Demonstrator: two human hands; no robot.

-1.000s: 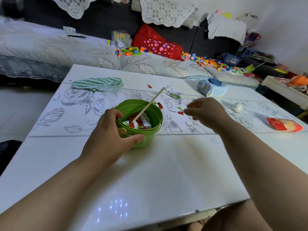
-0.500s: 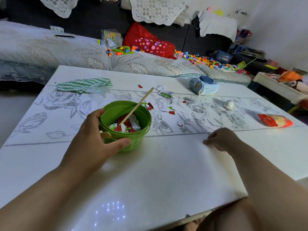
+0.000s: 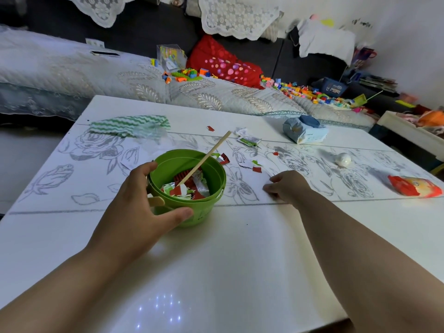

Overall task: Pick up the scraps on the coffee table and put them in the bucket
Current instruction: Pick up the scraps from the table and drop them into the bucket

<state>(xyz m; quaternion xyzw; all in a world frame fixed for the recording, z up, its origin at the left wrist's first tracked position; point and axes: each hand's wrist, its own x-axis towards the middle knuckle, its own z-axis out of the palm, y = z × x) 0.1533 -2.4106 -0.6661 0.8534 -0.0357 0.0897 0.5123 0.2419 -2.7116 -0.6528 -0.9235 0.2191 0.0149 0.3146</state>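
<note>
The left hand [image 3: 141, 203] wraps around the green bucket [image 3: 189, 188] near the middle of the table [image 3: 240, 260], while the right hand [image 3: 287, 187], fingers curled down (I cannot tell if it holds anything), could knock the little scraps [image 3: 254, 165] just beyond it farther away.

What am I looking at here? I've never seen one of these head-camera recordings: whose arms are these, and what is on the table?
There is no machine: a person wears a wide-angle camera on the head, looking down at their own bare arms. The left hand wraps around a green bucket, which holds torn scraps and a wooden stick leaning out. The right hand rests with curled fingers on the white coffee table; whether it pinches anything cannot be seen. More scraps lie just beyond the bucket. Farther off are a green striped cloth, a tissue pack, a small white ball and an orange-red wrapper.
</note>
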